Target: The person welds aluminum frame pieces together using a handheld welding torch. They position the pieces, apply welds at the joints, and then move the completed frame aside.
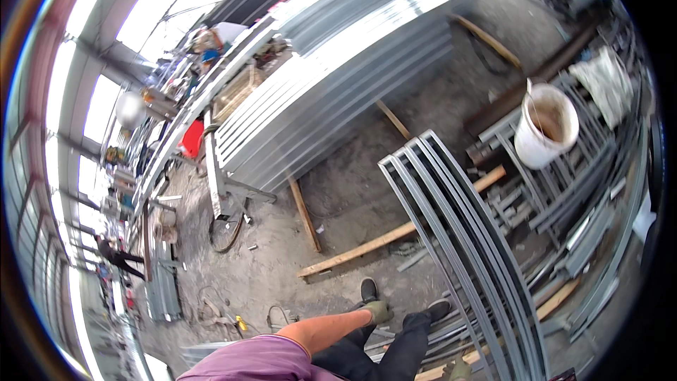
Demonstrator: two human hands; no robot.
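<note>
My left hand [379, 312], in a grey-green work glove, hangs in front of my dark trousers above my shoes. It looks rounded and no object shows in it, but its fingers are too small to make out. At the lower edge is my right hand [458, 370], gloved too and only partly in view. It is nearest to the long grey metal channels [458, 233], which lie side by side to my right. Whether it touches them is unclear. The channels rest across a wooden batten [374, 247].
Ahead stands a large stack of silvery ribbed metal profiles [331, 99]. A dirty white bucket [529, 141] sits on metal frames at the right, near a pale sack [606, 85]. Wooden strips [305, 215] and a hose loop [229, 240] lie on the floor. Far left, a person [116, 257] bends.
</note>
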